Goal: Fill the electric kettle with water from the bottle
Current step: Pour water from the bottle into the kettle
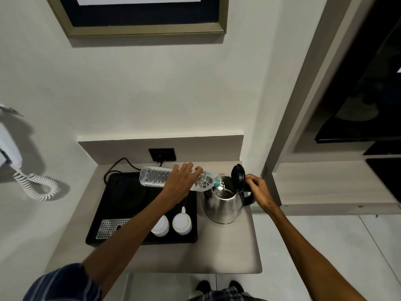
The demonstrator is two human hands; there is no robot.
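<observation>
So the left hand [181, 181] was clamped round the thin, squashy bottle [173, 178], tipped into the kettle [223, 206]; right hand [257, 190] pinched the lid [238, 178] open.

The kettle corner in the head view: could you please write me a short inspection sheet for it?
Surface: small grey shelf against the wall.
Job's things: steel kettle stands on the shelf, lid hinged up; bottle lies near level, its mouth at the kettle opening.
Clutter: black tray left of the kettle holds the kettle base and two white cups turned upside down.
Grippers: left hand grips the bottle; right hand is at the kettle handle by the lid.
Cables: black cord runs from the tray to the wall socket.
Surroundings: wall phone with coiled cord at left; framed picture above.
</observation>
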